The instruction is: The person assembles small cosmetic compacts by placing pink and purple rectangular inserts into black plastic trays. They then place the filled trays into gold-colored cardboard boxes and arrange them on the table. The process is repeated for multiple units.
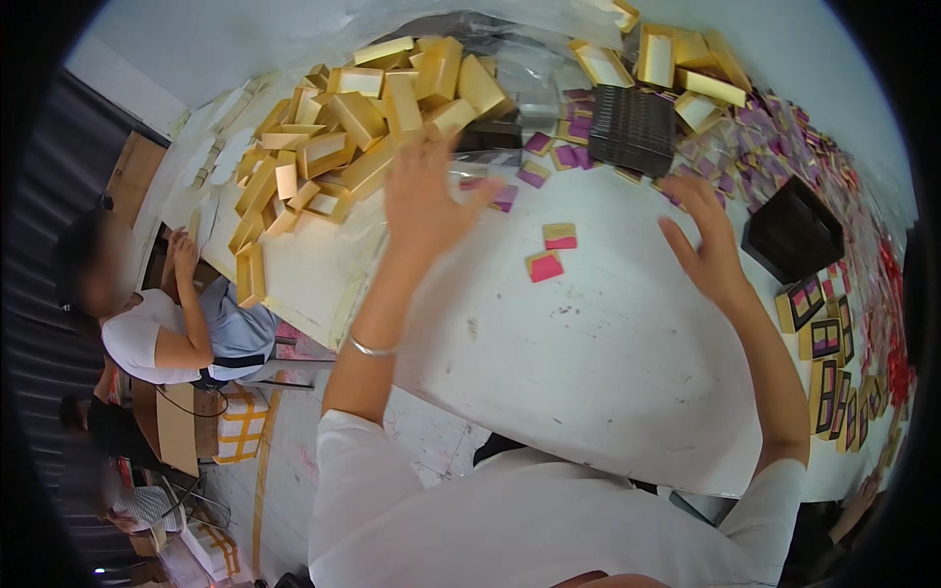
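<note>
My left hand (426,196) is raised over the white table with its fingers apart, at the near edge of a heap of gold boxes (358,118). Nothing shows in its grasp; its fingertips overlap a box in the picture, and I cannot tell if they touch. My right hand (708,245) hovers with thumb and fingers spread, also holding nothing, just below a stack of black plastic trays (632,132). Between the hands lie two small pink-and-gold pieces (560,236). Several purple-and-gold pieces (532,174) are scattered beyond them.
A dark open box (799,230) stands right of my right hand. Filled gold boxes with black inserts (826,338) line the right edge, beside loose purple and red pieces (755,137). At left a person in a white top (157,328) sits working; taped cartons (240,423) stand on the floor.
</note>
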Demonstrator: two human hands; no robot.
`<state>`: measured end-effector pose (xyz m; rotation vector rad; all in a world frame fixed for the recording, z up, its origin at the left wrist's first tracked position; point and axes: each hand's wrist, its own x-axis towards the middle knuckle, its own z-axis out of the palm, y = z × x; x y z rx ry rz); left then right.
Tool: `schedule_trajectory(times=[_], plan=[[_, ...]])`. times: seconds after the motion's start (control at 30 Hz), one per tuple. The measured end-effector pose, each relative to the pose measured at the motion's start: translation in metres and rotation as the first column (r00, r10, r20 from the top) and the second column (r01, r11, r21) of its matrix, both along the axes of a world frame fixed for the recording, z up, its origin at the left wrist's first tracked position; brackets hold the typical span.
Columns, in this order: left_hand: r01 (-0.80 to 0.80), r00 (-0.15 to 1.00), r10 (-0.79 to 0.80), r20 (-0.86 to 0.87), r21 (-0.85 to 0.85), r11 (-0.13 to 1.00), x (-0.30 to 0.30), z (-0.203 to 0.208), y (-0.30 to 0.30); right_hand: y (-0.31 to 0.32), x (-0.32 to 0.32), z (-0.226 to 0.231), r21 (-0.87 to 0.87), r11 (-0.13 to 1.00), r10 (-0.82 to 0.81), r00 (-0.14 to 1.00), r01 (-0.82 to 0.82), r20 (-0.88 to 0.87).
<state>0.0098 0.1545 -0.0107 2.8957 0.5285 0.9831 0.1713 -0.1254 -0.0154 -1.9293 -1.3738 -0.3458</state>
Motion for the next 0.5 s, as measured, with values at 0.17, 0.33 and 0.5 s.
schedule_trajectory(times=[0.17, 0.33, 0.5], plan=[[-0.088, 0.996, 0.088, 0.032, 0.023, 0.996, 0.019, -0.011, 0.072, 0.182, 0.054, -0.014, 0.032, 0.999, 0.053, 0.861, -0.042, -0.506], [-0.084, 0.995, 0.094, 0.038, -0.201, 0.976, 0.063, -0.032, 0.096, 0.301, 0.078, -0.029, 0.048, 0.998, 0.002, 0.741, 0.04, -0.672], [-0.014, 0.99, 0.043, 0.135, -0.206, 0.978, 0.064, -0.032, 0.111, 0.353, 0.042, -0.002, -0.154, 0.985, -0.162, 0.691, 0.074, -0.705]])
